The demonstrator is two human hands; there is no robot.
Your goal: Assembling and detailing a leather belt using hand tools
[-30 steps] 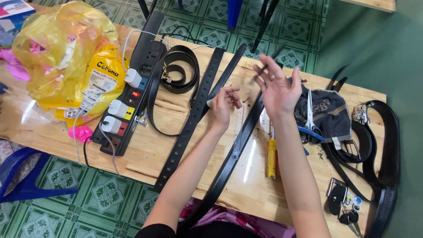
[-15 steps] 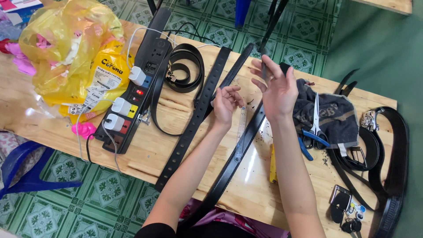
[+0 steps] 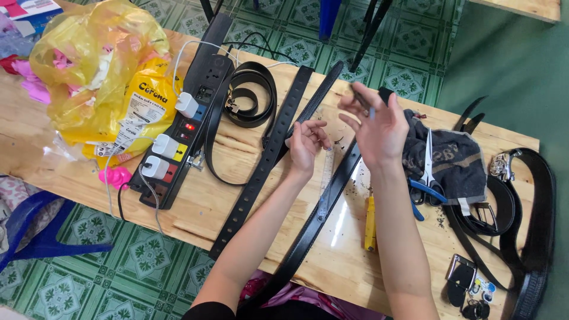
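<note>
My right hand (image 3: 378,131) hovers over the table's middle with its fingers spread. It pinches a thin dark pen-like tool (image 3: 359,96) between thumb and fingertips. My left hand (image 3: 307,144) is beside it, fingers curled inward, above a long black belt with punched holes (image 3: 255,181). I see nothing in that hand. A second smooth black belt (image 3: 323,210) runs diagonally under both hands. A clear ruler (image 3: 325,181) lies along it.
A black power strip (image 3: 185,127) with plugged chargers and a yellow plastic bag (image 3: 98,77) sit at the left. A coiled belt (image 3: 253,98) lies at the back. A yellow-handled tool (image 3: 370,224), blue-handled scissors (image 3: 428,172) on a dark cloth, more belts (image 3: 533,207) and keys (image 3: 474,293) lie at the right.
My right hand has lifted slightly and turned, so the thin tool shows at its fingertips. My left hand stays curled beside it. The belts have not moved.
</note>
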